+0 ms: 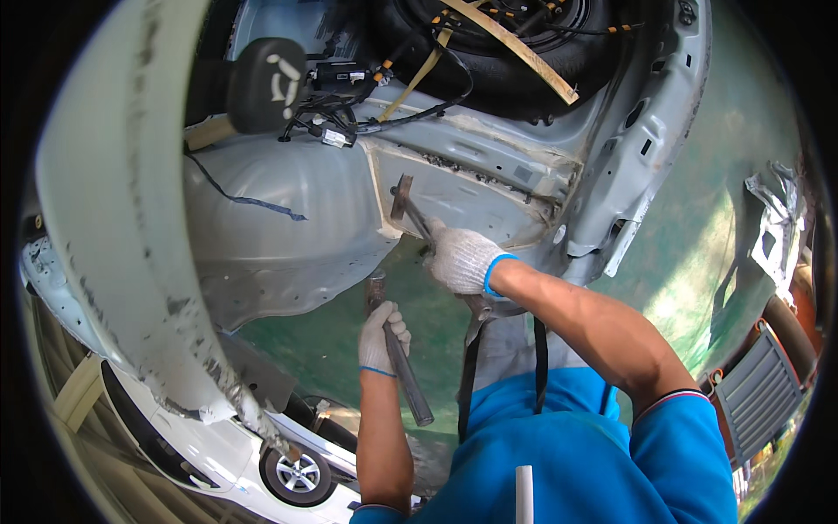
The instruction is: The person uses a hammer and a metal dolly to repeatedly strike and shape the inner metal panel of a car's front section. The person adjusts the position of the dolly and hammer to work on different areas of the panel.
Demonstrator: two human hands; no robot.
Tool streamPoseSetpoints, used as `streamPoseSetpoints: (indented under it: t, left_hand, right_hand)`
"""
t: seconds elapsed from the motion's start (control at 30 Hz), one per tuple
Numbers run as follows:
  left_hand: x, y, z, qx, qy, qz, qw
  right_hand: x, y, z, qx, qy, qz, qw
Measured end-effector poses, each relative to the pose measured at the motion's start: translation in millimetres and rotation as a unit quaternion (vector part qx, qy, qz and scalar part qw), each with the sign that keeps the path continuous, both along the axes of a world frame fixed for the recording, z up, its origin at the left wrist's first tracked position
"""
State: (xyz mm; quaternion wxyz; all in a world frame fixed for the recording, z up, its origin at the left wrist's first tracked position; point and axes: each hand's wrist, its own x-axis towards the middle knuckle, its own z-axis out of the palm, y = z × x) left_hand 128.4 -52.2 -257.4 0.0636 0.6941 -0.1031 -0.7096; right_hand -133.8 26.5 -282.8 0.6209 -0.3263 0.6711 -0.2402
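My right hand [458,258], in a white knit glove with a blue cuff, is closed round the handle of a hammer. The hammer's head [402,196] lies against or just above the grey car body panel [471,210], near its cream-sealed seam. Lower and to the left, my left hand [381,336], also gloved, grips a second hammer [408,371]. Its dark handle slants down to the right, and its worn head points up near the cut edge of the panel. A rounded grey wheel housing [279,210] stands to the left.
A black tyre [515,79] with loose wiring [419,52] and a wooden strip [524,52] fills the top. A pale body pillar [122,201] curves down the left. The green floor [323,349] shows below. A white car [201,454] stands lower left, torn metal [777,227] right.
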Motion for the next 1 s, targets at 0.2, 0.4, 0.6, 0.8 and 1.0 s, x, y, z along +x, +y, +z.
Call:
streamPoseSetpoints:
  t: [0.2, 0.4, 0.6, 0.8, 1.0]
  left_hand:
    - [-12.5, -12.2, -50.4, 0.020, 0.005, -0.013, 1.000]
    - [-14.4, -16.1, -74.9, 0.071, 0.021, 0.018, 0.997]
    - [-12.8, -13.2, -81.4, 0.069, 0.016, 0.013, 0.997]
    - [-8.0, -12.4, -78.6, 0.054, -0.008, 0.018, 0.998]
    - [-6.6, -18.9, -75.3, 0.017, -0.002, -0.006, 1.000]
  right_hand:
    - [3.8, -10.9, -15.8, -0.008, -0.010, 0.048, 0.999]
    - [7.4, -20.0, -16.9, 0.013, -0.048, 0.080, 0.996]
    - [10.8, -25.9, -12.9, 0.032, 0.017, -0.003, 0.999]
    - [25.9, -18.7, -20.1, 0.034, -0.020, 0.020, 0.999]
    - [40.1, -15.3, -40.1, -0.021, 0.069, 0.119, 0.990]
